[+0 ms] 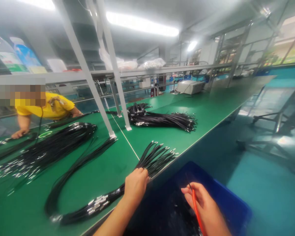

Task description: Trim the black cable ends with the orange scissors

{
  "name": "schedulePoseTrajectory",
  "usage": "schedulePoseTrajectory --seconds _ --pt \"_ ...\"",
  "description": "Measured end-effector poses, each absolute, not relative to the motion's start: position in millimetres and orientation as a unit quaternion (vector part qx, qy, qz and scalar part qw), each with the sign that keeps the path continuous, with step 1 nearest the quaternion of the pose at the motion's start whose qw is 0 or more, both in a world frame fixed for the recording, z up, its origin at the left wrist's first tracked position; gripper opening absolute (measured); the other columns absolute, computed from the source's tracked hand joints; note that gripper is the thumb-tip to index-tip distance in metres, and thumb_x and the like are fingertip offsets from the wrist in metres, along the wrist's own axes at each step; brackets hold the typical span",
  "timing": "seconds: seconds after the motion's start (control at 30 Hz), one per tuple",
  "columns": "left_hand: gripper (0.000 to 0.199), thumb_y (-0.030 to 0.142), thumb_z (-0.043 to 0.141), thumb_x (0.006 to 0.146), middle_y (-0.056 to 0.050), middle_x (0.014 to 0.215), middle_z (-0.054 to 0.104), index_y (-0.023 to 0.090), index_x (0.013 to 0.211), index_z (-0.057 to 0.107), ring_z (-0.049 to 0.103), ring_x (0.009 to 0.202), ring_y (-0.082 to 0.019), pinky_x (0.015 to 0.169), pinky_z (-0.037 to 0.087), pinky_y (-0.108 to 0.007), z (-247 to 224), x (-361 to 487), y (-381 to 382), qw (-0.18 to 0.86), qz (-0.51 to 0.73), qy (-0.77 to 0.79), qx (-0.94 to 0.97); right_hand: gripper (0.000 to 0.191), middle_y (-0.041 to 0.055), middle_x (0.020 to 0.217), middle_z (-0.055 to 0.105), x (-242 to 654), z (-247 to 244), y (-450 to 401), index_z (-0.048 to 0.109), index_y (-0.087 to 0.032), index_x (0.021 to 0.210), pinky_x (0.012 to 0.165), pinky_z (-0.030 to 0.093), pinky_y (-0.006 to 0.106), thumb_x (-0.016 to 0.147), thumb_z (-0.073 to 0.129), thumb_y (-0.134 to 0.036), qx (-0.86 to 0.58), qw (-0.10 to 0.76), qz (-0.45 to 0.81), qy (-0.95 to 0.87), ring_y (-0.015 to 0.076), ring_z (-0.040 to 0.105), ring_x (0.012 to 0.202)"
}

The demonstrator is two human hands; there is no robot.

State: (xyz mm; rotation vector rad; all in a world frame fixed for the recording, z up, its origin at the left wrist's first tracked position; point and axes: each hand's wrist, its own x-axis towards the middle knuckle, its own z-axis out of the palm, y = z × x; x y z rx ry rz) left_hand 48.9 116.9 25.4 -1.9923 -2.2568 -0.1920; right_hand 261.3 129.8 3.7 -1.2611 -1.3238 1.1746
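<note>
My left hand is closed around a bundle of black cables near the table's front edge. The cables' light-tipped ends fan out past my fingers, and the rest curves back to the left over the green table. White labels or connectors show along the bundle. To the right, over a blue bin, my right hand holds a tool with red handles; its dark tip shows by my fingertips.
A blue bin stands below the table edge. More black cable bundles lie farther back and at left. White posts rise from the table to a shelf. A person in yellow leans over cables at far left.
</note>
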Motion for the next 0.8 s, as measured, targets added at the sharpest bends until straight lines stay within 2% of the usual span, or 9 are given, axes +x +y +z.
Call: schedulePoseTrajectory --seconds 0.17,0.3,0.4,0.47,0.53,0.63,0.73,0.8 --pt "0.019 0.004 0.052 0.083 -0.004 0.08 0.067 0.019 0.075 0.06 0.063 0.08 -0.021 0.065 0.043 -0.027 25 46 119 0.047 -0.082 -0.743 -0.663 0.035 0.0043 0.076 0.073 266 -4 126 0.057 -0.024 0.084 0.076 0.053 0.031 0.068 0.062 -0.054 -0.501 0.455 0.496 -0.544 0.0249 0.07 0.079" --pt "0.016 0.011 0.044 0.09 -0.005 0.085 0.068 0.019 0.085 0.056 0.065 0.08 -0.021 0.069 0.046 -0.029 30 38 114 0.024 -0.147 -0.765 -0.627 0.031 0.0021 0.075 0.07 273 -10 124 0.056 -0.024 0.083 0.072 0.052 0.029 0.068 0.062 -0.051 -0.496 0.484 0.506 -0.513 0.0229 0.068 0.077" --pt "0.014 0.011 0.046 0.086 0.0 0.083 0.069 0.021 0.093 0.051 0.066 0.073 -0.016 0.066 0.047 -0.025 44 44 111 -0.018 -0.2 -0.769 -0.607 0.033 -0.0022 0.067 0.063 273 -14 121 0.055 -0.025 0.083 0.063 0.052 0.027 0.062 0.07 -0.047 -0.504 0.537 0.491 -0.465 0.0195 0.063 0.064" --pt "0.017 0.011 0.051 0.081 0.004 0.075 0.067 0.023 0.092 0.051 0.065 0.066 -0.013 0.062 0.047 -0.022 57 59 111 -0.052 -0.219 -0.754 -0.617 0.038 -0.0031 0.065 0.06 271 -14 119 0.054 -0.026 0.083 0.061 0.052 0.026 0.057 0.075 -0.044 -0.504 0.573 0.49 -0.421 0.0189 0.061 0.063" --pt "0.016 0.014 0.054 0.078 0.006 0.07 0.065 0.024 0.091 0.052 0.064 0.064 -0.014 0.061 0.047 -0.022 68 80 110 -0.092 -0.247 -0.728 -0.634 0.04 -0.0026 0.065 0.061 269 -8 117 0.054 -0.026 0.083 0.053 0.05 0.025 0.056 0.077 -0.045 -0.504 0.58 0.515 -0.38 0.0177 0.06 0.059" --pt "0.013 0.02 0.054 0.082 0.001 0.079 0.067 0.024 0.094 0.056 0.064 0.072 -0.016 0.068 0.049 -0.026 73 111 107 -0.145 -0.33 -0.649 -0.67 0.039 -0.0032 0.062 0.06 268 9 115 0.055 -0.024 0.086 0.041 0.043 0.023 0.061 0.075 -0.047 -0.483 0.56 0.574 -0.352 0.0137 0.054 0.046" --pt "0.018 0.02 0.045 0.088 -0.003 0.088 0.064 0.024 0.094 0.061 0.063 0.078 -0.016 0.07 0.05 -0.025 64 130 101 -0.153 -0.407 -0.576 -0.692 0.039 -0.0024 0.062 0.062 269 28 114 0.055 -0.023 0.087 0.043 0.046 0.025 0.06 0.078 -0.04 -0.446 0.547 0.614 -0.353 0.0141 0.054 0.046" --pt "0.021 0.018 0.046 0.088 -0.003 0.085 0.062 0.025 0.091 0.065 0.062 0.075 -0.016 0.067 0.05 -0.023 55 134 97 -0.166 -0.44 -0.561 -0.681 0.04 -0.001 0.067 0.065 268 38 111 0.054 -0.022 0.088 0.047 0.048 0.026 0.06 0.079 -0.036 -0.429 0.552 0.625 -0.347 0.0145 0.056 0.049"
